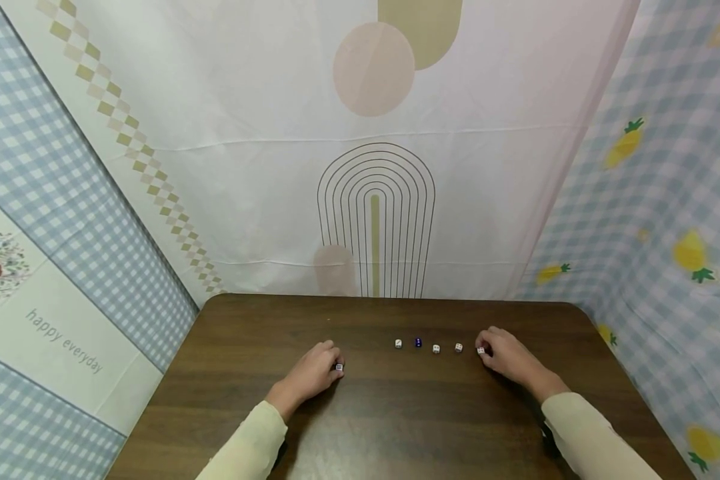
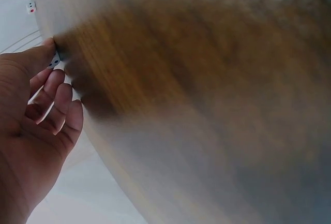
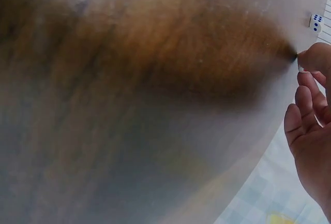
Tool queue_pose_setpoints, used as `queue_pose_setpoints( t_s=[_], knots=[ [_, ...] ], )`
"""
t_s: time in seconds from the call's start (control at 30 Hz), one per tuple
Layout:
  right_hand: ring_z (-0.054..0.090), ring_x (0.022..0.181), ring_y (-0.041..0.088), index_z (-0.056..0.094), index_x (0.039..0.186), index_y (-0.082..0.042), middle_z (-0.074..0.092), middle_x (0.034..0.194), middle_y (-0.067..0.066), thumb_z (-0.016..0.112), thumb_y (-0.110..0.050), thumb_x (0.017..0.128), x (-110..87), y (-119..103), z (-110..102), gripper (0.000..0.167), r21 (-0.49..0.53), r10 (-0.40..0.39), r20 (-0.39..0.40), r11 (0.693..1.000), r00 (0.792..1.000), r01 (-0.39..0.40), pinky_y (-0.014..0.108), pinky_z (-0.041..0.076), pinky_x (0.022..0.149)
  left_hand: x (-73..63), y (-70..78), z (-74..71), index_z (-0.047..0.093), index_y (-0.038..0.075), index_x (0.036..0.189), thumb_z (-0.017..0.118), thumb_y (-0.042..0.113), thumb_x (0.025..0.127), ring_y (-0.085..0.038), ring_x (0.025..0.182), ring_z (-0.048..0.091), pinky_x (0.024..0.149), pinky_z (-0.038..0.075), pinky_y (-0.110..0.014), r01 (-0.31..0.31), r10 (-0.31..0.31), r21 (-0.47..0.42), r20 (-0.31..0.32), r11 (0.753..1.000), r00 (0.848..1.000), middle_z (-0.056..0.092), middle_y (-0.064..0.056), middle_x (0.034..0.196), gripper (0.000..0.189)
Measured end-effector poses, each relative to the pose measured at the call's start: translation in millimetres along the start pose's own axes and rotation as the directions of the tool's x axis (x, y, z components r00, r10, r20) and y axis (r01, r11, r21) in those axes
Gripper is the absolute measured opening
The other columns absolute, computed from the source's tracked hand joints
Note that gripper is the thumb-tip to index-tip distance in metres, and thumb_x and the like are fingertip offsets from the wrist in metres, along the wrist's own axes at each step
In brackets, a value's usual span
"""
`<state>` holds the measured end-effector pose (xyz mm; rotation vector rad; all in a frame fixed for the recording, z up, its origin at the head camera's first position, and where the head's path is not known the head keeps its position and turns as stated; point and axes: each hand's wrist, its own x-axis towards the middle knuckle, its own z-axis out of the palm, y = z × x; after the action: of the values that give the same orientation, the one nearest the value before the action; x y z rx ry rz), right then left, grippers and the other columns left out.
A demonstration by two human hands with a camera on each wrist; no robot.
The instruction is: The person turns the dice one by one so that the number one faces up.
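My left hand [image 1: 313,371] pinches a white die [image 1: 339,367] between thumb and fingers, low at the tabletop left of centre. In the left wrist view part of that die [image 2: 55,60] shows between the thumb and index finger. On the right, my right hand [image 1: 507,355] pinches another white die [image 1: 481,351]; the thumb hides most of it in the right wrist view. Between the hands stands a loose row: a white die [image 1: 399,344], a blue die [image 1: 418,343], then a white die [image 1: 436,349] and another white die [image 1: 459,347] nearest the right hand.
The dark brown wooden table [image 1: 396,420] has rounded far corners. A white patterned cloth [image 1: 246,200] hangs behind its far edge. Blue checked cloths hang at the left [image 1: 96,200] and at the right [image 1: 654,267].
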<state>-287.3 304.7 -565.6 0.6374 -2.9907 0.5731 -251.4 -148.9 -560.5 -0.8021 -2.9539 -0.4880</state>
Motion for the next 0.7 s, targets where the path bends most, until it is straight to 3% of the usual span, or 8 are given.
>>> queue_pose_setpoints(
  t_s=[0.3, 0.7],
  knots=[
    [0.052, 0.08, 0.01, 0.073, 0.099, -0.012, 0.058, 0.094, 0.0, 0.071, -0.008, 0.094, 0.6, -4.5, -3.3, 0.007, -0.019, 0.002, 0.011, 1.0, 1.0, -0.002, 0.034, 0.049, 0.07, -0.1, 1.3, -1.3, 0.063, 0.019, 0.088, 0.08, 0.022, 0.092, -0.013, 0.082, 0.051, 0.074, 0.047, -0.031, 0.004, -0.004, -0.004, 0.011, 1.0, 1.0, 0.051, 0.007, 0.089, 0.017],
    [0.056, 0.088, 0.014, 0.072, 0.113, -0.011, 0.06, 0.105, 0.003, 0.074, -0.01, 0.094, -3.0, 0.3, 4.1, 0.019, 0.011, 0.016, 0.004, 1.0, 1.0, -0.016, 0.038, 0.051, 0.074, 0.3, -1.2, 0.6, 0.064, 0.018, 0.088, 0.08, 0.022, 0.092, -0.013, 0.083, 0.051, 0.075, 0.047, -0.031, -0.001, 0.001, -0.01, 0.01, 1.0, 1.0, 0.051, 0.007, 0.089, 0.017]
  ],
)
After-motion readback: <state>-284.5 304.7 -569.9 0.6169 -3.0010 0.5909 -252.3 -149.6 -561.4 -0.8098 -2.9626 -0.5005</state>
